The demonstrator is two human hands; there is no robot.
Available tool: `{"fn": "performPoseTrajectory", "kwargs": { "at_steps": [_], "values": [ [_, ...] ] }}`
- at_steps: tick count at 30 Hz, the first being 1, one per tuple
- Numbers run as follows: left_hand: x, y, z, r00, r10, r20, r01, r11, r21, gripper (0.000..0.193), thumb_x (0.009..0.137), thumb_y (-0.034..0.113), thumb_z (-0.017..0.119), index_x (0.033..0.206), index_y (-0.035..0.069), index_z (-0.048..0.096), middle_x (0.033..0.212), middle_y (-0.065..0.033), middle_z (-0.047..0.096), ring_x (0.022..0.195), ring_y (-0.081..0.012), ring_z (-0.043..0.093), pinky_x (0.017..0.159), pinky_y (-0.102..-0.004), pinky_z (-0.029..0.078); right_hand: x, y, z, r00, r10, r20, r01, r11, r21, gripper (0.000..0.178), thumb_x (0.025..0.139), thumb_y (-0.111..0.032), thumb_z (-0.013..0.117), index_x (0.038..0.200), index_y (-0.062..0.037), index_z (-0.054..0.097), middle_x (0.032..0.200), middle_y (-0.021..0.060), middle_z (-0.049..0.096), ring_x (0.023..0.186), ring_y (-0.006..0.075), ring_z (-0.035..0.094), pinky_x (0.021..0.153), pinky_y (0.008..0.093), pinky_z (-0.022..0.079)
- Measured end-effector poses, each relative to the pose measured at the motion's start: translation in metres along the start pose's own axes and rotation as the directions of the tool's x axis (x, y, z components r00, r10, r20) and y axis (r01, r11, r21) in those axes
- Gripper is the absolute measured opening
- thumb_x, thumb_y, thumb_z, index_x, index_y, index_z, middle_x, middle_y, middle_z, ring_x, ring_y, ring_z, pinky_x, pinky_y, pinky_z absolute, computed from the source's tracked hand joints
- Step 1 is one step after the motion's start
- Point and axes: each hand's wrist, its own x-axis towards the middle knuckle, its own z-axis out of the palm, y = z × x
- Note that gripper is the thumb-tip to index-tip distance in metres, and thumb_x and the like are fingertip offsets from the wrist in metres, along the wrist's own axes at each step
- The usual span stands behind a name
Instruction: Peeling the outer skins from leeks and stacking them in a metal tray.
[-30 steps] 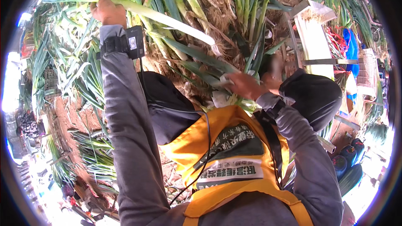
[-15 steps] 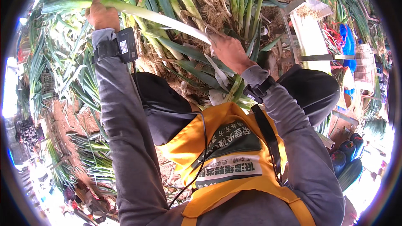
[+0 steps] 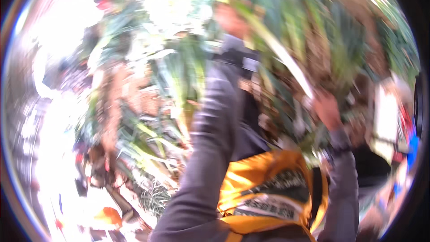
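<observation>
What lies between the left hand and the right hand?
In the head view, a leek spans that stretch, its pale stalk slanting down from the left hand to the right hand; blur hides finer detail.

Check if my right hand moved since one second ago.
Yes: against the white panel, your right hand moved forward, to the stalk's white end.

The person wears long grey sleeves (image 3: 210,134), faintly purple in tone, with a black band (image 3: 228,57) at the left wrist carrying a dark box with a pale, squarish label (image 3: 250,64); a dark band (image 3: 340,148) circles the right wrist. The orange apron (image 3: 244,170) bears dark and whitish printed panels, blurred, beside a black strap (image 3: 317,192). The trousers (image 3: 371,165) are black.
</observation>
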Motion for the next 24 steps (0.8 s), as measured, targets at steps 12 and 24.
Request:
{"fn": "performPoseTrajectory", "kwargs": {
  "at_steps": [12,24],
  "values": [
    [-0.002,0.076,0.045,0.775,-0.482,-0.409,0.071,0.709,-0.702,0.015,0.090,0.019,0.067,0.091,0.011,0.055,0.082,-0.0022,0.053,0.072,-0.0152,0.055,0.067,-0.0356,0.056,0.014,-0.020,-0.006,0.940,0.338,0.041,-0.327,0.862,0.387,0.016,0.088,-0.003,0.061,0.102,0.0052,0.061,0.090,0.0207,0.064,0.074,0.0387,0.063,0.064,0.0434,0.051],
    [-0.008,0.071,0.083,0.764,-0.585,-0.272,0.256,0.661,-0.705,0.023,0.091,0.036,0.060,0.102,0.017,0.054,0.087,-0.0018,0.058,0.074,-0.0198,0.060,0.058,-0.0441,0.047,-0.002,-0.044,-0.042,0.707,0.631,0.319,-0.678,0.478,0.559,0.025,0.088,-0.009,0.066,0.109,0.0037,0.063,0.091,0.0198,0.066,0.068,0.0251,0.067,0.063,0.0346,0.056]
  ]
}}
